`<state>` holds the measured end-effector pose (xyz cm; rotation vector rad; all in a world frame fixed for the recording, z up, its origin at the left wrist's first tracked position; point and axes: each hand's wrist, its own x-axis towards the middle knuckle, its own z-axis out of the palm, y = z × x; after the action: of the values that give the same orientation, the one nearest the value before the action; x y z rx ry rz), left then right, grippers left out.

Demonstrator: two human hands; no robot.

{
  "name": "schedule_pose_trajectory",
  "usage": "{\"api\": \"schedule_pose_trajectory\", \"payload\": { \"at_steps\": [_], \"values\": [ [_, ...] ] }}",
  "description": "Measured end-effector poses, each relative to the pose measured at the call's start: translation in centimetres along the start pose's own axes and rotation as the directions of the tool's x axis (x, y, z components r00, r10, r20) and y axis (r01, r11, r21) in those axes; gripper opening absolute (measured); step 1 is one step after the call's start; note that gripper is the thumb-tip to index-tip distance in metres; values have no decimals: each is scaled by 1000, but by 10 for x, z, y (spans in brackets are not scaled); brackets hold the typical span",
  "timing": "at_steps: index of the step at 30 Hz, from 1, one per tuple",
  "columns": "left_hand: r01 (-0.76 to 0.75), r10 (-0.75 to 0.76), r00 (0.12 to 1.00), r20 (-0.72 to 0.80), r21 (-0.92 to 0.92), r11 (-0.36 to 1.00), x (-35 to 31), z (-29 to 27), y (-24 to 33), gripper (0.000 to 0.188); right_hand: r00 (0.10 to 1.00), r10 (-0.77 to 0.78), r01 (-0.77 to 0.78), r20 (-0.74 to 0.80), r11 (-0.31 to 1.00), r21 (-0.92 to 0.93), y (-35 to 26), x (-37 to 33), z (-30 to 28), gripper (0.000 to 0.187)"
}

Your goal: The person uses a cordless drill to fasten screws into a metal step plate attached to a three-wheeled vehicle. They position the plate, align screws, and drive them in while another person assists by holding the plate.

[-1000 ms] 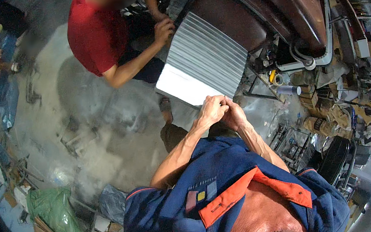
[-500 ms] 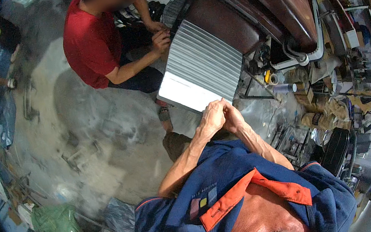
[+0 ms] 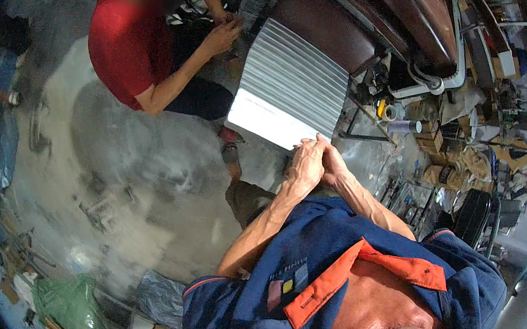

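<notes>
Close in front of my body, my left hand [image 3: 306,165] and my right hand [image 3: 333,162] are pressed together, fingers drawn in toward each other. Whatever lies between them, if anything, is hidden. Just beyond my fingertips is the near corner of a grey ribbed panel [image 3: 300,70] with a smooth, bright white band along its near left side. Whether my fingers touch that panel I cannot tell. It slants up beside a large glossy dark brown piece [image 3: 318,27].
A person in a red shirt [image 3: 130,48] crouches at the far left of the panel, hands [image 3: 224,32] near its far edge. Another person sits at the far left rim. Cluttered shelves [image 3: 505,94] stand right; a green plastic sheet [image 3: 75,315] lies lower left on the concrete floor [image 3: 142,176].
My hands remain together, though fingertips now stick up more at the top. The red-shirted person has shifted slightly up the picture, and the whole view has moved a little.
</notes>
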<state>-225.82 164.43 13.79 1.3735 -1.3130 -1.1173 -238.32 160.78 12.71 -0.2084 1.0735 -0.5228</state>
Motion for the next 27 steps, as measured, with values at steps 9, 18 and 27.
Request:
{"api": "schedule_pose_trajectory", "payload": {
  "at_steps": [9, 18, 27],
  "values": [
    [-105, 56, 956, -287, -158, 982, -12, -17, 14, 11, 1000, 10, -10, -25, 1000, -22, -9, 9, 14, 36],
    [-73, 117, 892, -437, 117, 990, 15, -78, -20, 19, 752, -627, 123, -205, 439, -890, -28, 52, 2, 43],
    [-7, 73, 932, -354, 185, 983, 34, -73, -37, 24, 645, -755, -37, -118, 123, -992, -4, 64, -11, 41]
  ]
}}
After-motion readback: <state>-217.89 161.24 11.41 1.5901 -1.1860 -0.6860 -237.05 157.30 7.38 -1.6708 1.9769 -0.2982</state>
